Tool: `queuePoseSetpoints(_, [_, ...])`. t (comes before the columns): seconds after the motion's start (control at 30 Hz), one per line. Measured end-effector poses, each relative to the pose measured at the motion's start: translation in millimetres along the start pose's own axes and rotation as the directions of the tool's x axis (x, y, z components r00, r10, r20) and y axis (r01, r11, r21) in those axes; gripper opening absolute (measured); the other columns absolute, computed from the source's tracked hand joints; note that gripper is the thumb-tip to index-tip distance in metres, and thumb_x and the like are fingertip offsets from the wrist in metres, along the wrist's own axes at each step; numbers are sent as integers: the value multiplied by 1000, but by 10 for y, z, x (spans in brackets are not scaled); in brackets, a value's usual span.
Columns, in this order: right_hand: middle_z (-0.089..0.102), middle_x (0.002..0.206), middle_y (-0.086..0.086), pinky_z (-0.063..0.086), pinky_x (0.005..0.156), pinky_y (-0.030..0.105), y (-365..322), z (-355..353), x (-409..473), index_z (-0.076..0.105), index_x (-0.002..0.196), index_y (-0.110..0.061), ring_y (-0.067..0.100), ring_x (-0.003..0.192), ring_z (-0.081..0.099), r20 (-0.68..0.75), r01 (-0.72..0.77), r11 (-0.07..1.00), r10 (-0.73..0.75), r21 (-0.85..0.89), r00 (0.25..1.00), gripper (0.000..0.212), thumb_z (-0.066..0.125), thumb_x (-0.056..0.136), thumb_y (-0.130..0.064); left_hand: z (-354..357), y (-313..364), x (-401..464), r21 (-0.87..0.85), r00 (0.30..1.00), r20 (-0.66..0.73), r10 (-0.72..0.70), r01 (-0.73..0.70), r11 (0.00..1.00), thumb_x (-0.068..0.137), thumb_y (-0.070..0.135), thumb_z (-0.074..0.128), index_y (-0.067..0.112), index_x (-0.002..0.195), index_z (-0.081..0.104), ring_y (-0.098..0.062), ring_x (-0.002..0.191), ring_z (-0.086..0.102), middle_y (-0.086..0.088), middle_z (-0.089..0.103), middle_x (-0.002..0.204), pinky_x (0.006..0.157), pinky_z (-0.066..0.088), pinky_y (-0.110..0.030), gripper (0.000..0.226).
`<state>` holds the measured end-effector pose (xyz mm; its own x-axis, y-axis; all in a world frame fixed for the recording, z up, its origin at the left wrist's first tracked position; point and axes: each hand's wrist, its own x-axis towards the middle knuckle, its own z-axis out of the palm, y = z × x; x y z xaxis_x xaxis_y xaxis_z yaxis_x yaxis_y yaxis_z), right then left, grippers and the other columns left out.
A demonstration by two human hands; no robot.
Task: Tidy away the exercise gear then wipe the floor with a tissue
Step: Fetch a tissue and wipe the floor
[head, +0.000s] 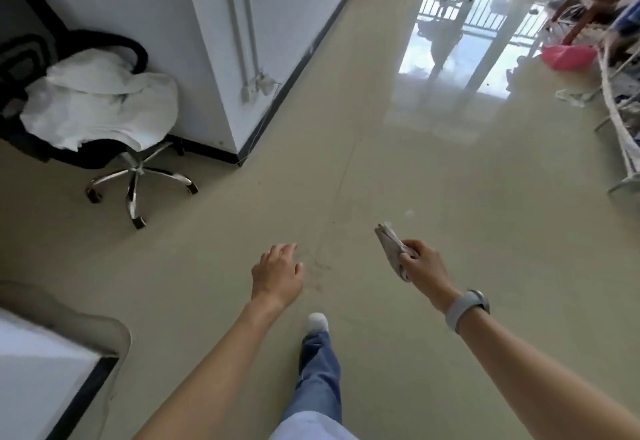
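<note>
A person is walking across a pale, glossy floor (433, 197), one foot (317, 322) in a white shoe stepping forward just behind the left hand (277, 275). That hand is hanging free with its fingers loosely spread, gripping nothing. To its right and at about the same reach, the right hand (424, 266) is pinching a folded, greyish tissue (393, 249) between thumb and fingers, the wad sticking out ahead of the knuckles and held clear of the floor; a grey watch (465, 309) is sitting on that wrist.

Just beyond the left hand, a faint patch of scuffed smudges (317, 270) is showing on the tile, and a thin seam is running away from it into the room. No exercise gear is showing within reach, so the wiping stage appears to be the one in hand. To do it well, the person will likely need to crouch, lay the tissue flat under the fingers rather than by its edge, and press through the marks in overlapping strokes, refolding to a cleaner face, since the tissue already looks soiled.

Further off to the left, a black swivel chair (138, 176) is carrying a white cloth (100, 100) beside a white cabinet (214, 41). Far ahead, bright glare from a balcony door is washing over the floor, and a pink item (566, 55) is lying among blurred clutter at right.
</note>
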<state>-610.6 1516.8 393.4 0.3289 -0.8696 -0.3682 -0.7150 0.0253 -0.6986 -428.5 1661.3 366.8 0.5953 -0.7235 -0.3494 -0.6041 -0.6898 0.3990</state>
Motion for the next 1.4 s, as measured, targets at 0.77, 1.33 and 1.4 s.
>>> queuePoseSetpoints(0.77, [63, 83, 15, 37, 62, 29, -1747, -1889, 6528, 62, 107, 2, 29, 76, 56, -79, -137, 971, 155, 197, 985, 26, 48, 85, -3, -1426, 3323, 6506, 63, 996, 37, 87, -89, 994, 95, 30, 40, 19, 140, 35, -24, 130, 39, -4, 39, 145, 104, 35, -38, 47])
queuePoseSetpoints(1.33, [61, 87, 8, 36, 51, 16, -3751, -2358, 11433, 61, 111, -5, 20, 77, 53, 30, -99, 993, 97, 59, 995, 28, 48, 87, -7, -2463, 4680, 11367, 8, 1000, 2, -18, 18, 1000, 94, 30, 42, 16, 139, 37, -26, 131, 38, -7, 40, 144, 106, 33, -40, 48])
queuePoseSetpoints(1.4, [60, 86, 7, 35, 48, 10, -4002, -2518, 11961, 62, 110, -5, 20, 78, 53, 2, -113, 991, 113, 65, 994, 27, 48, 87, -7, -2637, 4931, 11966, 0, 1000, 13, -19, 19, 1000, 94, 30, 41, 17, 139, 37, -26, 132, 37, -7, 39, 144, 107, 33, -40, 47])
